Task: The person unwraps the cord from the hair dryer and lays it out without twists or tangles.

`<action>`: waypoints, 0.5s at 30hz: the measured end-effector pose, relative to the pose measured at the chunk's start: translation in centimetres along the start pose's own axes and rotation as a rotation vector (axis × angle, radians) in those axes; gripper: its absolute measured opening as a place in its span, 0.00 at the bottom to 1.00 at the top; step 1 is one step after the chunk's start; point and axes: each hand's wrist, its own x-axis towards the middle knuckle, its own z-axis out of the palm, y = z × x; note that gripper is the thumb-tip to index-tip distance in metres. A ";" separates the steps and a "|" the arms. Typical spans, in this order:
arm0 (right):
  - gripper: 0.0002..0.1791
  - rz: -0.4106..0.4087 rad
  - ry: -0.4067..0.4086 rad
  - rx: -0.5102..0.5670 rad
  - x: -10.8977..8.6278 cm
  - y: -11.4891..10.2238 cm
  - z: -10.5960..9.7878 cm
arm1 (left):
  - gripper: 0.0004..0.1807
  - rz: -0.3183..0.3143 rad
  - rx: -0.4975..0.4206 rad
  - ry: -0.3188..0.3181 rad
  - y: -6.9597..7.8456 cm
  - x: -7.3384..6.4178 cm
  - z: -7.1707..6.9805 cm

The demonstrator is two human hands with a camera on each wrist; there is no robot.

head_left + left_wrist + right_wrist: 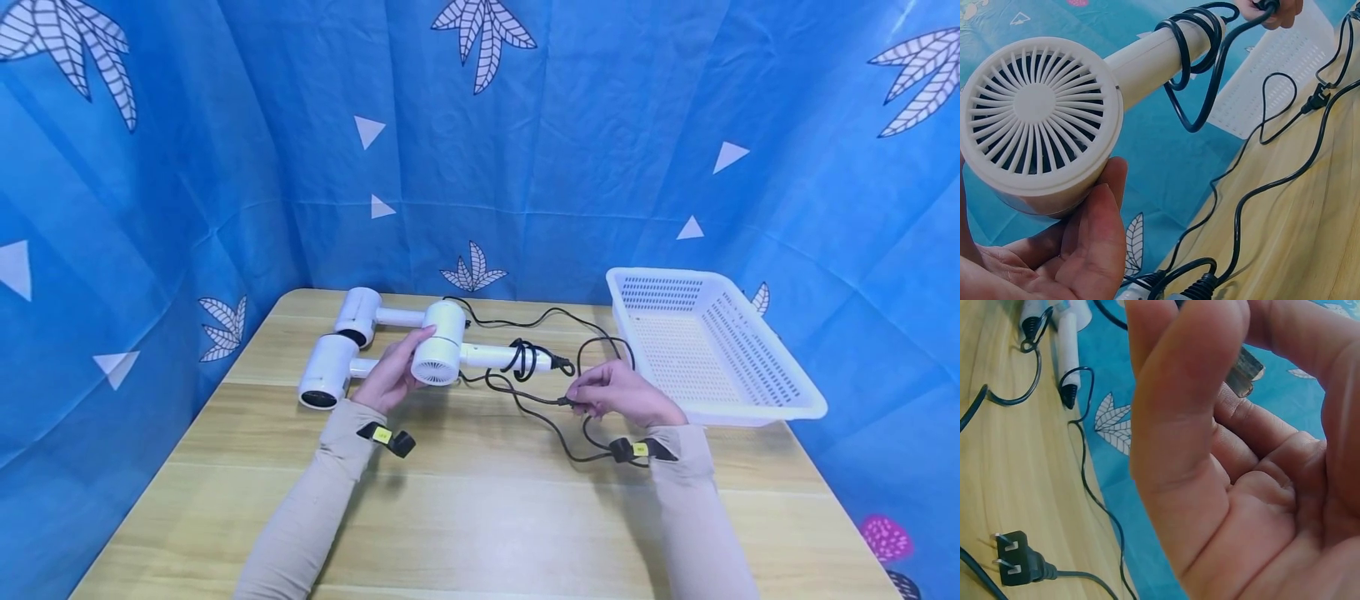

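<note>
My left hand (390, 377) grips a white hair dryer (440, 346) by its round head, holding it above the table. In the left wrist view its slotted intake grille (1035, 103) faces the camera. Several turns of black cord (1180, 53) wrap loosely around the dryer's handle. Between thumb and fingers, my right hand (624, 392) pinches the plug (1246, 374) at the cord's end, to the right of the handle. Two more white hair dryers, a near one (324, 367) and a far one (358, 315), lie at the left, partly hidden behind my left hand and the held dryer.
A white perforated plastic basket (780, 412) stands at the right of the wooden table (480, 517). Black cords (555, 432) from the lying dryers trail across the middle, one ending in a loose two-pin plug (1015, 559). Blue patterned cloth (480, 167) hangs around the table.
</note>
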 end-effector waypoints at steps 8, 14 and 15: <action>0.15 0.039 0.002 0.010 0.4 0.5 0.4 | 0.36 0.001 0.009 0.002 0.1 0.0 0.1; 0.15 0.059 0.014 0.018 0.8 0.7 0.6 | 0.36 0.002 -0.002 -0.008 0.1 0.1 0.0; 0.15 0.061 0.016 0.020 0.8 0.7 0.6 | 0.36 0.004 -0.002 -0.011 0.1 0.1 0.0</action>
